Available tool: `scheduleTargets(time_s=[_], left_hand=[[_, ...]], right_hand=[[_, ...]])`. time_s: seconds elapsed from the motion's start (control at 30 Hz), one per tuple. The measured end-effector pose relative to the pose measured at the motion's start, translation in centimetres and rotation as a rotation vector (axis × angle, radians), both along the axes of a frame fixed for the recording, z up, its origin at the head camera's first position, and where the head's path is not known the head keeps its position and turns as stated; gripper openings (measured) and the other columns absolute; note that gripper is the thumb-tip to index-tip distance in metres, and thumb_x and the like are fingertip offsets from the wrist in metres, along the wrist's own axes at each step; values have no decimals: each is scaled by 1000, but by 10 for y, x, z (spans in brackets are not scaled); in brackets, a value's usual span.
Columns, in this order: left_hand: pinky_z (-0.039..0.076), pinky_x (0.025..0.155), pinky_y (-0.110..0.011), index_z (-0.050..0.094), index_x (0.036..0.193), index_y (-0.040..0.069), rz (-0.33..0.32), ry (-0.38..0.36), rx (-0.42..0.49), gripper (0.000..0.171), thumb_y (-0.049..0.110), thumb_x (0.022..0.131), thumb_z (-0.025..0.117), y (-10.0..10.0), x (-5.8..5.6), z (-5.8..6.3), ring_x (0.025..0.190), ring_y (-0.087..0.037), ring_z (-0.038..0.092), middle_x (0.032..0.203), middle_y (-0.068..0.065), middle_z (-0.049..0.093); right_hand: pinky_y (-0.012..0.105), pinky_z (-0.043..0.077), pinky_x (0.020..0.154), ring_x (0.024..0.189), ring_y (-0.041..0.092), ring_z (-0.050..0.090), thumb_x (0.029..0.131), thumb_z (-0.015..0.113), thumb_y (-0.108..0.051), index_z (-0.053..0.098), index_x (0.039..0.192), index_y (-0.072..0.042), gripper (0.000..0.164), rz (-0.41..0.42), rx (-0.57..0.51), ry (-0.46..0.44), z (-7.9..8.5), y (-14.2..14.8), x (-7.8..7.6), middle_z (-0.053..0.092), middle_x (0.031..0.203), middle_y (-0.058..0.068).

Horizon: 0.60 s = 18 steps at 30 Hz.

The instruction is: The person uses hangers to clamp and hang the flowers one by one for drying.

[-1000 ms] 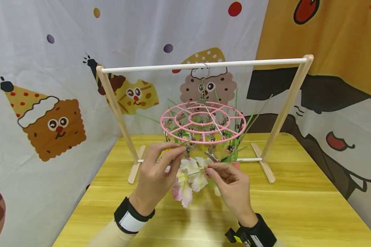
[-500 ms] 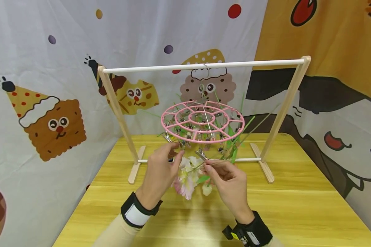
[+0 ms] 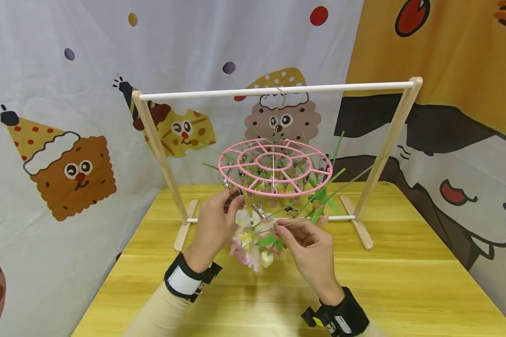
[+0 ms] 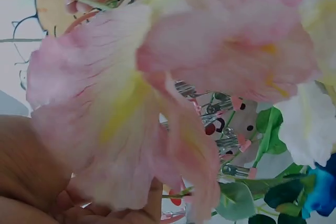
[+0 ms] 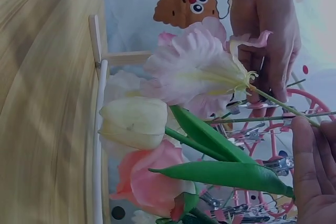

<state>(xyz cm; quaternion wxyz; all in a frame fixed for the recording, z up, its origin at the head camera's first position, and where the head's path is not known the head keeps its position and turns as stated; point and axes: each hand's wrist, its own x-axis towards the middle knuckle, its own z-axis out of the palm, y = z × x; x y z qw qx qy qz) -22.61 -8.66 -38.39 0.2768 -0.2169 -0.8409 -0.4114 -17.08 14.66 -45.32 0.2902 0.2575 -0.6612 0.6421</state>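
In the head view my right hand (image 3: 309, 245) pinches the thin green stem (image 3: 354, 177) of a pale pink-and-white artificial flower with a yellow centre (image 5: 199, 72). Its blossom faces down, left of the fingers. My left hand (image 3: 212, 227) is at the front-left rim of a round pink clip hanger (image 3: 286, 194), with thumb and fingers curled round one of its metal clips, mostly hidden by the fingers. Another metal clip (image 3: 259, 210) hangs between the hands. Other flowers hang upside down from the hanger, among them a cream tulip (image 5: 134, 121) and a coral-pink bloom (image 5: 152, 169).
A rack with wooden legs (image 3: 160, 154) and a white top bar (image 3: 206, 93) carries the hanger by its hook. It stands on a yellow wood-grain table (image 3: 405, 281). Behind hangs a cartoon-printed cloth (image 3: 88, 61). A blue flower (image 4: 319, 192) shows in the left wrist view.
The hanger has turned, its front side swinging left, with the hanging flowers and clips. My left hand has moved left and closed on a clip; my right hand still pinches the stem, slightly further left.
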Motion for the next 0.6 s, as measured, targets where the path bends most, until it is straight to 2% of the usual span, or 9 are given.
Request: scheduleTargets(time_s=[0.1, 0.27, 0.43, 0.53, 0.6], left_hand=[[73, 80, -41, 84, 122, 0, -12, -51, 15, 17, 12, 115, 75, -2, 1, 4, 89, -26, 86, 102, -12, 87], [71, 77, -32, 85, 119, 5, -61, -137, 53, 14, 16, 112, 79, -4, 1, 6, 86, -20, 84, 97, -7, 88], [71, 76, -30, 84, 121, 8, -132, -224, 117, 13, 17, 112, 80, -5, 3, 6, 85, -17, 85, 99, -6, 88], [73, 75, -35, 84, 127, 8, -166, -257, 155, 17, 16, 112, 80, -5, 4, 6, 87, -19, 87, 103, -9, 89], [74, 78, -40, 83, 130, 7, -188, -269, 171, 21, 16, 112, 80, -4, 5, 5, 89, -21, 88, 106, -10, 89]], right_hand=[[34, 73, 80, 99, 9, 87, 103, 76, 17, 82, 125, 6, 25, -9, 10, -5, 0, -1, 0, 86, 109, 27], [30, 72, 82, 101, 12, 87, 104, 77, 15, 82, 127, 4, 25, -22, 33, -3, -2, -2, 1, 85, 112, 27], [23, 68, 72, 93, 10, 86, 103, 77, 17, 82, 125, 4, 26, -18, 36, 13, -3, -5, 2, 86, 109, 27], [26, 69, 68, 89, 8, 86, 102, 76, 19, 82, 125, 5, 27, 9, 19, 14, -3, -6, 3, 85, 108, 29], [31, 72, 71, 91, 10, 87, 102, 76, 20, 81, 125, 7, 27, 33, 1, 7, -2, -7, 3, 84, 110, 32]])
